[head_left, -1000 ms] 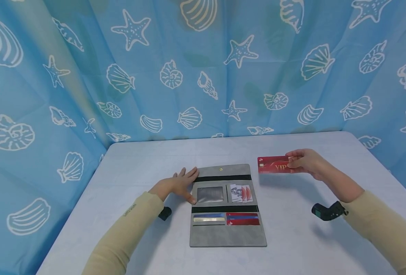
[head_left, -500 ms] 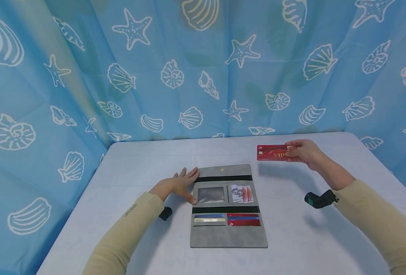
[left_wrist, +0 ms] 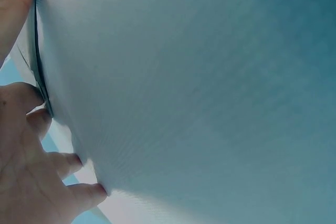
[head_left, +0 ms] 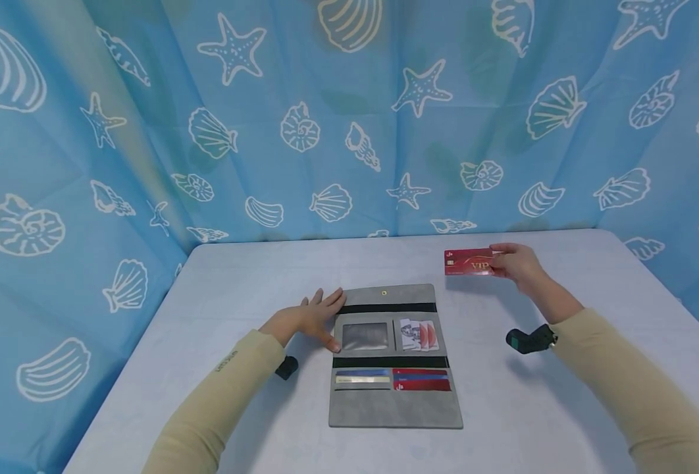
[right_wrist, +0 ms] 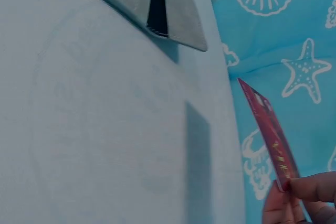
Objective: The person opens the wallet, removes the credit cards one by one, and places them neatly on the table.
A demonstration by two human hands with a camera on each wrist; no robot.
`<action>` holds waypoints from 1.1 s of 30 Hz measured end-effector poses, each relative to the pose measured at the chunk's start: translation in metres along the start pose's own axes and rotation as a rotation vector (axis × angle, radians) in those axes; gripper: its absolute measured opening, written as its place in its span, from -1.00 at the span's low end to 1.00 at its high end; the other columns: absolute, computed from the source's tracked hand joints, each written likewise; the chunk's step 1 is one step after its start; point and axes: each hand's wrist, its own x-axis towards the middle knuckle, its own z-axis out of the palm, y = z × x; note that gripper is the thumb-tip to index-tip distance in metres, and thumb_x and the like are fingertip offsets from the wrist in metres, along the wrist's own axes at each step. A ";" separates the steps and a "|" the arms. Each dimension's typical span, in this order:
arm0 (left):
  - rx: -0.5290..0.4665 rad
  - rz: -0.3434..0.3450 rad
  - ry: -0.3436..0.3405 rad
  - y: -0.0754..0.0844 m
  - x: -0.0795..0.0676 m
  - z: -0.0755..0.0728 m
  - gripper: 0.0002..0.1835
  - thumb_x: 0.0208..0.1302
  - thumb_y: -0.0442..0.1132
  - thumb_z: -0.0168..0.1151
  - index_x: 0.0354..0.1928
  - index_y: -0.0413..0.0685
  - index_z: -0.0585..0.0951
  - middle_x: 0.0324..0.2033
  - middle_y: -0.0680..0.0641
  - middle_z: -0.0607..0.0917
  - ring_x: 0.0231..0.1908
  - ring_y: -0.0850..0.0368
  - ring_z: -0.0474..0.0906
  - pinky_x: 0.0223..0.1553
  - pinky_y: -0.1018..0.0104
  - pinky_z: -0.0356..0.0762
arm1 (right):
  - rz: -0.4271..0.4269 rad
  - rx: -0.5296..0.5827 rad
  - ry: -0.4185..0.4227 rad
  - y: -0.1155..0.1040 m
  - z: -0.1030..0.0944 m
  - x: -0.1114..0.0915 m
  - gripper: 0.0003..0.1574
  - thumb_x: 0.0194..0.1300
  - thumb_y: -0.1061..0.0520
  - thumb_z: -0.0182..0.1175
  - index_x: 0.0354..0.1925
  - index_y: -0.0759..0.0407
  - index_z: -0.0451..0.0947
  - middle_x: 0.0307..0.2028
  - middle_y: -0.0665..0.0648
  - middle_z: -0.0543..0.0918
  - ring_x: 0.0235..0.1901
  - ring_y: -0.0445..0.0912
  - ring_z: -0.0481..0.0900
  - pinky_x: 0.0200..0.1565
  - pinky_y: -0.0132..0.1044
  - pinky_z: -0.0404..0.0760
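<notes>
A grey wallet [head_left: 397, 411] lies unfolded on the table, its flap toward the back. Cards [head_left: 420, 380] fill slots in its lower panel, and small printed pictures [head_left: 418, 335] sit in a pocket beside the clear window [head_left: 364, 336]. My left hand [head_left: 314, 321] rests at the wallet's left edge with fingers spread; the left wrist view shows its fingertips [left_wrist: 90, 195] down on the cloth. Off the wallet's back right corner, my right hand [head_left: 518, 264] pinches the end of a red VIP card [head_left: 466, 262] between thumb and fingers. In the right wrist view the card [right_wrist: 265, 127] is raised, casting a shadow.
White cloth covers the table [head_left: 225, 283]. A blue curtain [head_left: 349, 131] with shells and starfish hangs along the back and left side. Dark wrist cameras [head_left: 532, 339] sit below both forearms.
My right hand has moved the VIP card toward the back of the table, and the right forearm has swung left. The left hand stays at the wallet's edge.
</notes>
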 end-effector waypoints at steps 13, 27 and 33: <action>-0.004 0.001 -0.002 0.003 -0.004 -0.002 0.20 -0.12 0.16 0.38 0.44 0.04 -0.17 0.43 0.03 -0.28 0.39 -0.12 -0.48 0.33 -0.11 -0.39 | 0.053 0.073 0.159 0.026 0.017 0.019 -0.41 0.36 0.20 -0.10 0.33 0.28 0.12 0.32 0.34 0.14 0.11 0.05 0.26 0.03 -0.30 0.49; -0.007 0.022 -0.007 0.000 -0.004 -0.002 0.20 -0.10 0.15 0.38 0.44 0.05 -0.19 0.43 0.04 -0.30 0.39 -0.10 -0.50 0.33 -0.11 -0.40 | 0.092 0.098 0.175 0.035 0.025 0.021 -0.41 0.38 0.22 -0.16 0.35 0.28 0.09 0.37 0.33 0.04 0.29 0.14 0.09 0.24 -0.07 0.27; 0.000 0.012 -0.009 0.001 -0.003 -0.001 0.20 -0.10 0.15 0.38 0.44 0.05 -0.19 0.43 0.04 -0.30 0.39 -0.10 -0.49 0.33 -0.11 -0.39 | 0.105 0.094 0.187 0.040 0.026 0.025 -0.42 0.38 0.24 -0.16 0.34 0.28 0.10 0.37 0.33 0.02 0.32 0.15 0.04 0.26 -0.06 0.21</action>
